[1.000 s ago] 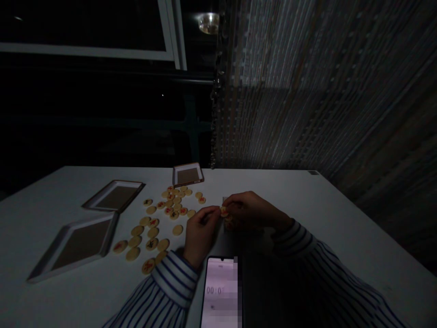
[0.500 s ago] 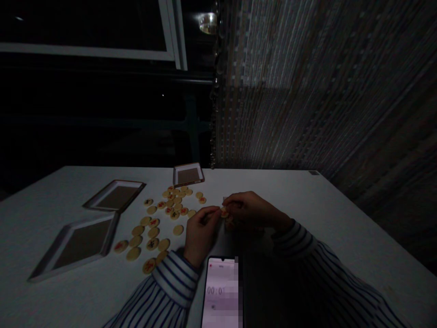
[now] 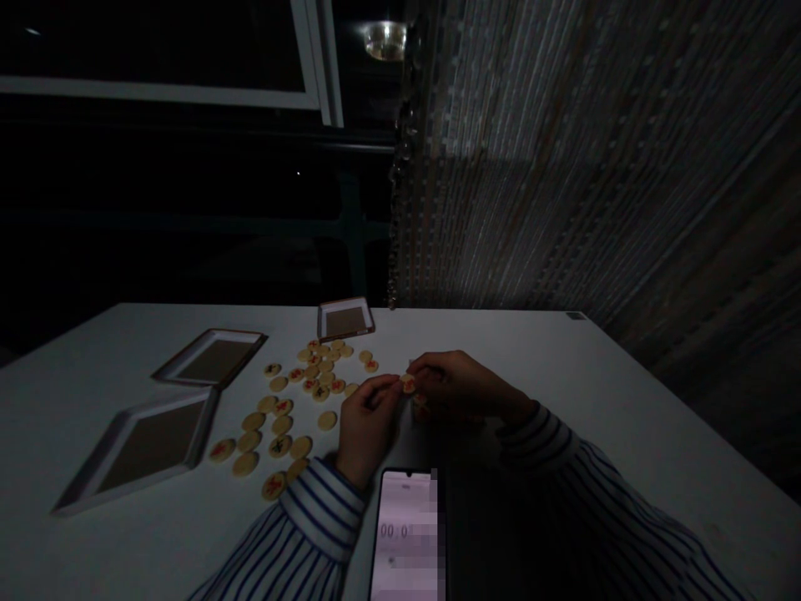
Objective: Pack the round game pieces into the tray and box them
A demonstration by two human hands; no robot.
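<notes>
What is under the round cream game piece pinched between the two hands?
Below the round cream game piece, pinched by the left hand and right hand, a second cream piece shows. Anything lower is lost in dark shadow.

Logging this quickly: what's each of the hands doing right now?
Left hand: fingertips pinching a round game piece.
Right hand: closed on the same piece.

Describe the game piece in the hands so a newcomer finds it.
On the white table, beyond the lit phone, the left hand and right hand meet. The round piece pinched between them is pale with a red mark; unlike the scattered discs to its left, it is gripped, not lying loose.
</notes>
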